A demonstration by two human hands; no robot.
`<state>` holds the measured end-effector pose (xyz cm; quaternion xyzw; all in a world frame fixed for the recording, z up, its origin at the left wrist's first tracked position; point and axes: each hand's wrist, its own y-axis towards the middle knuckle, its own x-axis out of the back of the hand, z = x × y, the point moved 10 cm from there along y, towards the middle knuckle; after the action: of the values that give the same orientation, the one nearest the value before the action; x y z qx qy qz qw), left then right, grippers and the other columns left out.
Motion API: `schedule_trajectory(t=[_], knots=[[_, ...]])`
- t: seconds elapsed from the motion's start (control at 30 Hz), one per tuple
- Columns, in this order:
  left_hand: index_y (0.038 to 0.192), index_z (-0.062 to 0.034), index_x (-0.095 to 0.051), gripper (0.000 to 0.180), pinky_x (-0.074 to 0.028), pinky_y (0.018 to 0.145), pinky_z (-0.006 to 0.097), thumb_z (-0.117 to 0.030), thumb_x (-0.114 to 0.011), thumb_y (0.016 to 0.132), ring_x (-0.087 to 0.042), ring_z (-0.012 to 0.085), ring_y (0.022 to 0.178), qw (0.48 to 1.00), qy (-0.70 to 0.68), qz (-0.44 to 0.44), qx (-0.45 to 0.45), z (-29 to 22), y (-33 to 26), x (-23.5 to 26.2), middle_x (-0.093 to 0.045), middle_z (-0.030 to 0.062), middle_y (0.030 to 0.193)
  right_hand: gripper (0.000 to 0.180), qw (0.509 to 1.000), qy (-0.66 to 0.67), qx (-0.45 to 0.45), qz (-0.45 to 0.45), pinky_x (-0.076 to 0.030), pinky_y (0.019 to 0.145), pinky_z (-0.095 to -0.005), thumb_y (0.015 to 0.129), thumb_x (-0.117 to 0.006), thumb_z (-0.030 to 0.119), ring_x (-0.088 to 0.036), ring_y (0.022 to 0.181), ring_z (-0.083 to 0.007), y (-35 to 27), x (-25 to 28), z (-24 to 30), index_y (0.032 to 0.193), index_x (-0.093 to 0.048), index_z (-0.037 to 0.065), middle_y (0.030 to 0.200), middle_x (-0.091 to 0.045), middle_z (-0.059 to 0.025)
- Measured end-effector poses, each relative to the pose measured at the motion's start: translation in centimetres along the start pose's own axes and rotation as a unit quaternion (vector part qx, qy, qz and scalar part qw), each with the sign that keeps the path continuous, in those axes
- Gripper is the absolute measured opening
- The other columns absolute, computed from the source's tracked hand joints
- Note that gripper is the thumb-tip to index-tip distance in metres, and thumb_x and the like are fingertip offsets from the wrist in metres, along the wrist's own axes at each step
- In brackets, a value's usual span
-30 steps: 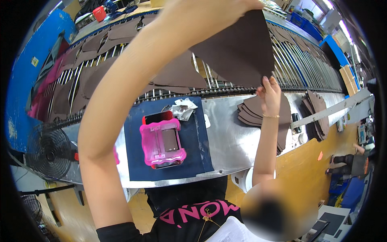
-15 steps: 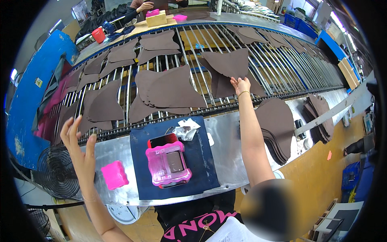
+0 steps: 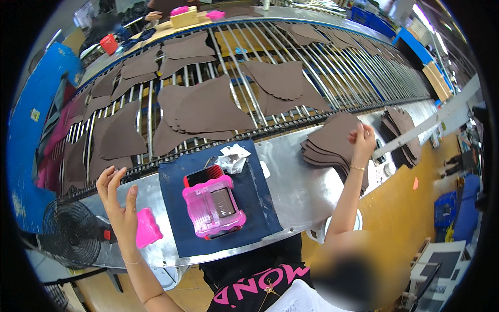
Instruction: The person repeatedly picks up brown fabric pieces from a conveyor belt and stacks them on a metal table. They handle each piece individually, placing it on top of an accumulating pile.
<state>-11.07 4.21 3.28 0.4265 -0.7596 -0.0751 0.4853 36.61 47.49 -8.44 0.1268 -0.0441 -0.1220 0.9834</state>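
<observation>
My left hand [image 3: 118, 205] is raised above the metal table edge with fingers spread, holding nothing, just beside a pink lid-like block [image 3: 148, 228]. My right hand [image 3: 362, 139] is over a fanned stack of brown cut sheets [image 3: 330, 140], its fingers curled together. Whether anything is pinched in them cannot be made out. Between my arms, a pink frame-shaped holder [image 3: 214, 206] sits over a red-edged tray on a dark blue mat [image 3: 254, 208]. Ahead, a pile of brown sheets [image 3: 208, 106] lies on the rollers, with another fanned pile [image 3: 278, 80] to its right.
A roller conveyor [image 3: 322, 73] carries several more brown piles. Crumpled white paper [image 3: 234, 158] lies on the mat. At left stand a black fan [image 3: 71, 234] and a blue machine panel [image 3: 39, 104]. A pale bar [image 3: 431, 119] slants across the right side. Another person's hand [image 3: 153, 16] is at the far side.
My right hand has left the brown pile on the conveyor, whose top sheets now lie flat, and moved right to the stack. My left hand has shifted slightly right and lower.
</observation>
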Motion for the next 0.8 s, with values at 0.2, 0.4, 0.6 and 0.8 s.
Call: schedule_trajectory(t=[0.2,0.4,0.6,0.8], knots=[[0.077,0.0006,-0.057,0.023,-0.037,0.097,0.04,-0.017,-0.058,0.092,-0.052,0.0248,0.107,0.995,-0.083,0.044,0.018,1.7,-0.7,-2.9,-0.053,0.0125,0.117,0.055,0.85,-0.522,0.044,-0.052,-0.046,0.088,-0.04,0.081,-0.07,0.04,-0.057,0.103,-0.0335,-2.6,11.7,-3.8,0.114,-0.061,-0.003,0.109,-0.061,-0.0218],[0.07,0.0014,-0.052,0.033,-0.037,0.097,0.039,-0.021,-0.056,0.094,-0.052,0.0229,0.1,0.993,-0.09,0.065,0.036,1.6,-1.6,-3.7,-0.053,0.0122,0.115,0.058,0.834,-0.549,0.033,-0.032,-0.043,0.094,-0.0404,0.078,-0.072,0.039,-0.054,0.109,-0.0355,-3.4,11.7,-6.0,0.116,-0.059,-0.003,0.114,-0.058,-0.0224],[0.073,0.0016,-0.055,0.028,-0.038,0.096,0.039,-0.019,-0.057,0.092,-0.053,0.0226,0.1,0.995,-0.08,0.055,0.021,1.2,-2.3,-2.9,-0.053,0.0121,0.115,0.049,0.813,-0.578,0.054,-0.034,-0.047,0.087,-0.0431,0.081,-0.07,0.031,-0.06,0.1,-0.032,-3.5,10.8,-3.8,0.117,-0.055,0.002,0.103,-0.063,-0.0177],[0.08,0.0016,-0.059,0.018,-0.038,0.095,0.035,-0.014,-0.059,0.09,-0.053,0.0226,0.102,0.993,-0.095,0.064,0.037,0.7,-2.3,-2.7,-0.055,0.0116,0.112,0.026,0.903,-0.425,-0.01,0.052,-0.051,0.05,-0.0379,0.093,-0.055,0.017,-0.066,0.058,-0.0287,-5.1,7.4,2.4,0.117,-0.054,0.006,0.081,-0.067,-0.0173]])
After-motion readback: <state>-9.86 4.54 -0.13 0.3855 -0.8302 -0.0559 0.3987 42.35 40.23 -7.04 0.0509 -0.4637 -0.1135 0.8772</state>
